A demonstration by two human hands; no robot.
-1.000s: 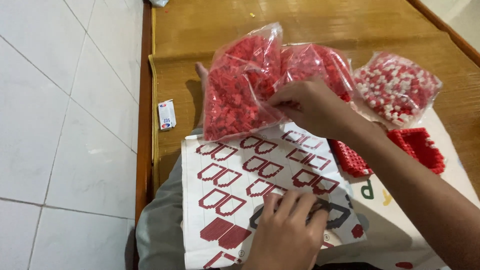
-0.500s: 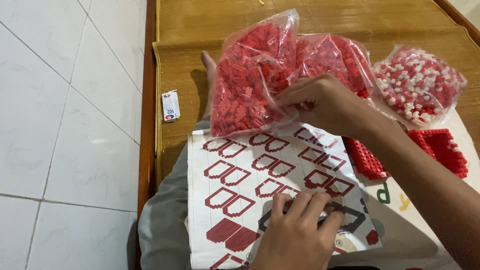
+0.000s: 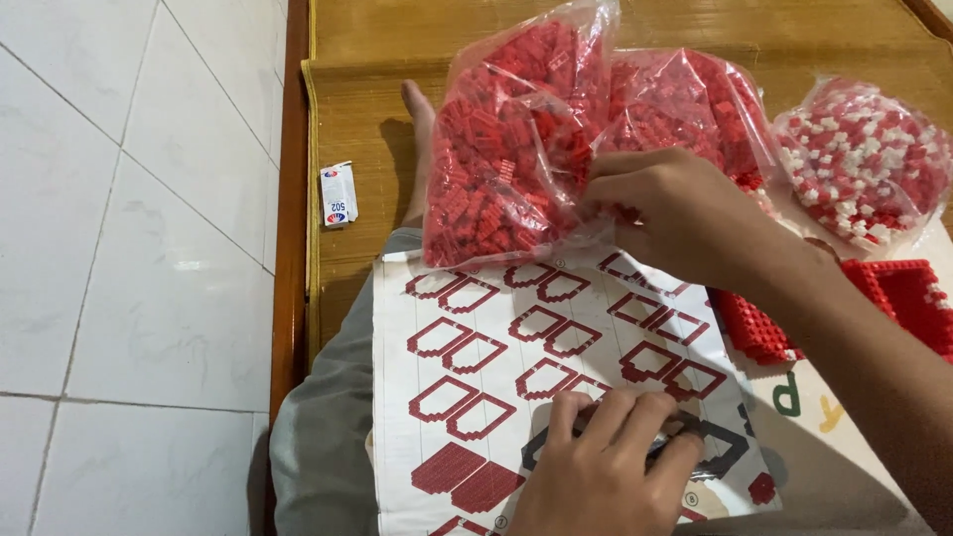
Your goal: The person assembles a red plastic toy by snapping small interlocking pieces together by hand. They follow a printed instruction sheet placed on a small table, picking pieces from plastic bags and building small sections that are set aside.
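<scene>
- The clear bag of red bricks is pinched by the right hand at its four o'clock corner; a firm pinch is advised.
- The instruction sheet is pressed flat under the left hand, fingers together, and is best kept so.

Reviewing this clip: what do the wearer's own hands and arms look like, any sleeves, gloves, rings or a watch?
Both hands are bare, with no gloves. The right hand and its forearm, bare as far as the frame edge, show no ring, watch or sleeve. The left hand shows bare fingers with short nails and no ring; its wrist and arm are out of view.
</scene>
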